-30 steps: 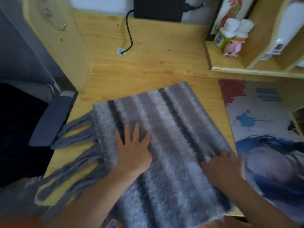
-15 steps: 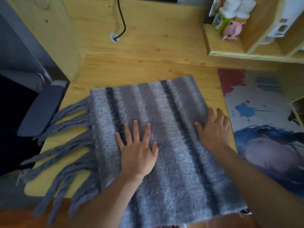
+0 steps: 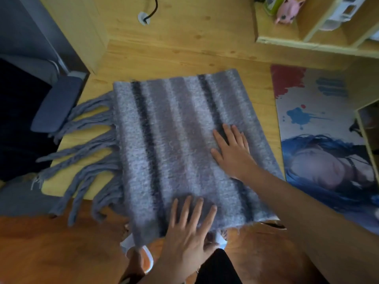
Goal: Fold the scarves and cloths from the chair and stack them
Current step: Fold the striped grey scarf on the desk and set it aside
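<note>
A fuzzy grey scarf (image 3: 174,140) with dark stripes lies flat on the wooden desk (image 3: 184,54), its near end hanging over the front edge. Its long fringe (image 3: 88,156) trails off the left side. My left hand (image 3: 190,228) lies flat with spread fingers on the scarf's near edge. My right hand (image 3: 231,152) presses flat on the scarf's right half, fingers straight. Neither hand grips the fabric.
A dark chair (image 3: 55,103) stands left of the desk, its armrest close to the fringe. A printed mat (image 3: 324,124) covers the desk's right side. A wooden shelf (image 3: 307,37) with a pink figurine (image 3: 287,9) sits at the back right. A black cable (image 3: 151,9) enters a desk hole.
My left hand slid from the scarf's middle toward me to its near edge. My right hand moved from the right edge inward onto the scarf. The view tilted further down.
</note>
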`<control>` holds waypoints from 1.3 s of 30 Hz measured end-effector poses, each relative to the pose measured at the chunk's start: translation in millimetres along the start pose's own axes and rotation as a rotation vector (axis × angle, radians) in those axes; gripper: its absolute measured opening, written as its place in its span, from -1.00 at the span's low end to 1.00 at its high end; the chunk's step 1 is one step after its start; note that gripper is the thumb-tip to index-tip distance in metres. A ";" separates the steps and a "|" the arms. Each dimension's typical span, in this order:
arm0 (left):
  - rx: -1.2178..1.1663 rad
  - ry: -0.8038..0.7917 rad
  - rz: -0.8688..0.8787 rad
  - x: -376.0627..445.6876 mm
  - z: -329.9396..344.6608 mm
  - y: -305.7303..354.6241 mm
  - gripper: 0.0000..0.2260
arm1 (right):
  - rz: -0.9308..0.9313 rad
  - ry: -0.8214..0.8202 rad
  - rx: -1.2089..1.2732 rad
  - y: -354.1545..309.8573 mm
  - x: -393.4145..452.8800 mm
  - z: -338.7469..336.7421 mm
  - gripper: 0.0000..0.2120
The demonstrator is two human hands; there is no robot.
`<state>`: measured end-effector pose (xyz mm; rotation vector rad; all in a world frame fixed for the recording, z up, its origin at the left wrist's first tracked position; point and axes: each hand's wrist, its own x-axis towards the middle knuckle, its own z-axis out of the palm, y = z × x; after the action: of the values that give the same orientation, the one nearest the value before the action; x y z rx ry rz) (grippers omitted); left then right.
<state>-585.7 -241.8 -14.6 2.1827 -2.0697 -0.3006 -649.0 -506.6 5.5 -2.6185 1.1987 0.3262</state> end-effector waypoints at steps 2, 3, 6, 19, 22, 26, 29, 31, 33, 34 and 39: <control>0.082 -0.041 -0.028 1.3 19.6 0.0 -0.22 | -0.132 0.110 0.045 -9.1 -28.5 -11.3 -0.45; 0.084 -0.028 -0.047 4.9 26.0 -1.0 -0.31 | -0.263 0.163 0.039 -12.5 -50.7 -10.6 -0.48; 0.039 0.113 -0.095 17.0 38.4 3.5 -0.71 | -0.537 0.095 -0.070 2.0 -122.2 15.7 -0.31; 0.027 0.224 -0.140 22.7 21.2 10.5 -0.68 | -0.374 -0.039 -0.370 32.4 -150.7 29.9 -0.09; 0.028 0.219 -0.122 17.2 11.8 5.9 -0.66 | -0.396 -0.022 -0.374 28.3 -152.6 25.1 -0.13; 0.097 0.210 -0.228 -0.1 0.5 -28.5 -0.64 | -0.487 0.011 -0.356 30.5 -154.0 21.5 -0.20; 0.176 0.128 -0.261 -24.3 -16.4 -56.3 -0.58 | -0.498 0.045 -0.315 26.3 -160.9 23.8 -0.16; 0.192 0.033 -0.273 -39.2 -35.2 -66.2 -0.63 | -0.489 0.011 -0.282 19.6 -163.7 18.6 -0.24; 0.172 -0.098 -0.310 -53.0 -59.6 -76.2 -0.75 | -0.458 -0.101 -0.243 9.0 -166.1 -0.1 -0.53; 0.135 -0.205 -0.325 -57.9 -76.7 -80.9 -0.74 | -0.420 -0.187 -0.206 3.3 -166.6 -16.2 -0.66; -0.165 -0.660 -0.214 -61.6 -183.1 -115.7 -0.89 | -0.331 -0.626 -0.042 -19.9 -156.4 -113.1 -0.91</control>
<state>-434.9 -182.8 141.8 2.4150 -1.9583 -1.3170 -722.2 -418.1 161.9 -2.3973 0.5478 1.0085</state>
